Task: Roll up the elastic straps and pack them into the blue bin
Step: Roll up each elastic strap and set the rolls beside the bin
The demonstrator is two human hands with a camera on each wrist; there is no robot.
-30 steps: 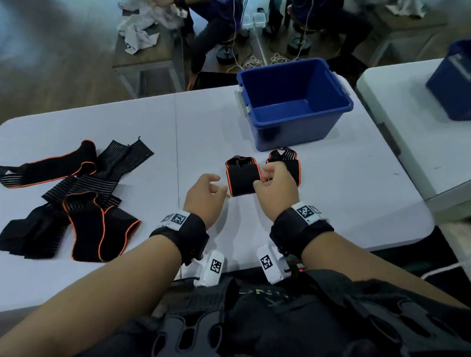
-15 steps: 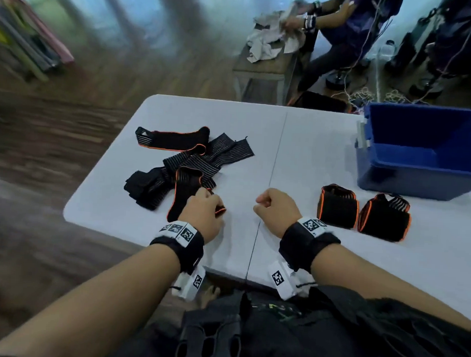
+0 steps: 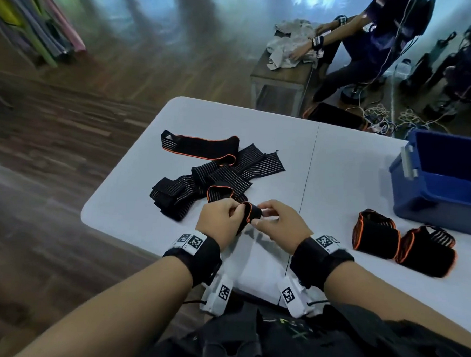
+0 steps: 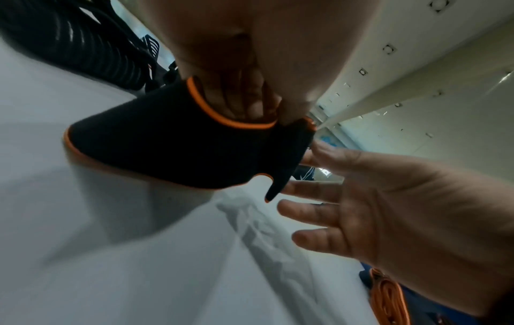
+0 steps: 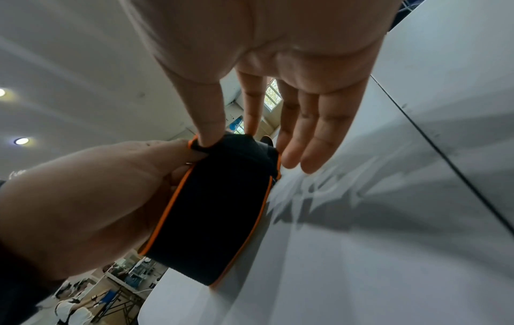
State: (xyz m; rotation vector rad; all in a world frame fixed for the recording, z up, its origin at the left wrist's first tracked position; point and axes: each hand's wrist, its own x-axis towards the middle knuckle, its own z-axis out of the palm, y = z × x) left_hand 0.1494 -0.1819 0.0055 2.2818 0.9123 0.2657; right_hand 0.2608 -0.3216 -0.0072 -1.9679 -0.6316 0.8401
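You are pinching a strap's (image 3: 250,212) end over the table's (image 3: 337,166) near edge, left hand (image 3: 221,222) gripping, right hand (image 3: 281,226) pinching with thumb and forefinger, other fingers spread, apparently starting a roll for the bin (image 3: 444,184).

Just beyond the left hand (image 3: 219,221) lies the heap of loose straps (image 3: 201,182), blocking a straight reach forward over the white table (image 3: 337,161). To the right of the right hand (image 3: 282,225) bare tabletop runs as far as two rolled straps (image 3: 400,243), which lie side by side just in front of the blue bin (image 3: 441,198). The bin's near wall stands behind them; its top is open from above. Between the two hands and the person's body the tabletop is bare.
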